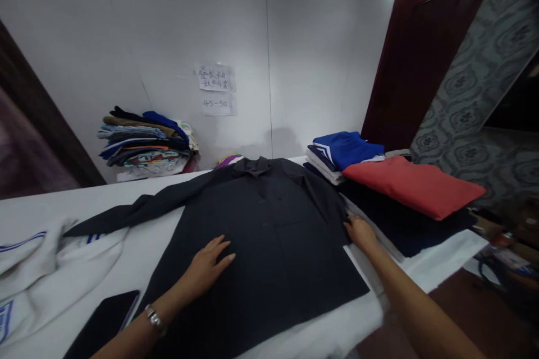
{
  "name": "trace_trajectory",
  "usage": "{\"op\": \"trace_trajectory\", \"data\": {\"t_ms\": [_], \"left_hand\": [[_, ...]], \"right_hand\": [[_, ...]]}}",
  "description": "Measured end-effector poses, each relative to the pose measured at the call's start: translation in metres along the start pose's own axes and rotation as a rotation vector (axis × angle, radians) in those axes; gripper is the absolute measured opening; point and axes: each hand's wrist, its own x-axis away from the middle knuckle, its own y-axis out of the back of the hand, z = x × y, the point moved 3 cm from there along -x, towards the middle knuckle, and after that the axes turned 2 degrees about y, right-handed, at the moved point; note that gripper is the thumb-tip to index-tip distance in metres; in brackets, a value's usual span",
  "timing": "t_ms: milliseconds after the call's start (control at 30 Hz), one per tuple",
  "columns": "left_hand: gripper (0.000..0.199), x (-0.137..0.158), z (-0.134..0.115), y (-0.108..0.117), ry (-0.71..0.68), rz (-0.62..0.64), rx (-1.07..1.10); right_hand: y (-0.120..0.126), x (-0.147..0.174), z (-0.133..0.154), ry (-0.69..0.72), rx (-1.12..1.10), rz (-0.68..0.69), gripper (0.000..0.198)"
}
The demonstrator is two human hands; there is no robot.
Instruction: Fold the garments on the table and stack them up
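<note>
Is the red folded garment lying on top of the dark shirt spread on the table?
No, the red folded garment rests on a separate pile beside the dark shirt.

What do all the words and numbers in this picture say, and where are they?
"45-50": on the lower white paper sheet taped to the white wall.
Upper white paper sheet: handwritten characters, too blurred to read.
Nothing readable on the dark grey jacket or the folded clothes.

Phone (103, 320) cut off at bottom edge

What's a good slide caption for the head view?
Left hand flat on dark shirt, right hand at its edge.
</note>
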Motion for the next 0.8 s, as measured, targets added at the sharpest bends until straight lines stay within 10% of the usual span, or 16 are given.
{"op": "trace_trajectory", "data": {"t_ms": [333, 800], "left_hand": [[0.046, -0.027, -0.134, -0.024, -0.107, 0.192, 0.751], [0.039, -0.053, -0.203, -0.060, 0.340, 0.433, 1.571]], "right_hand": [[0.077, -0.015, 0.066, -0.118, -1.429, -0.036, 0.039], [0.056, 0.037, 0.146, 0.093, -1.414, 0.321, 0.038]]}}
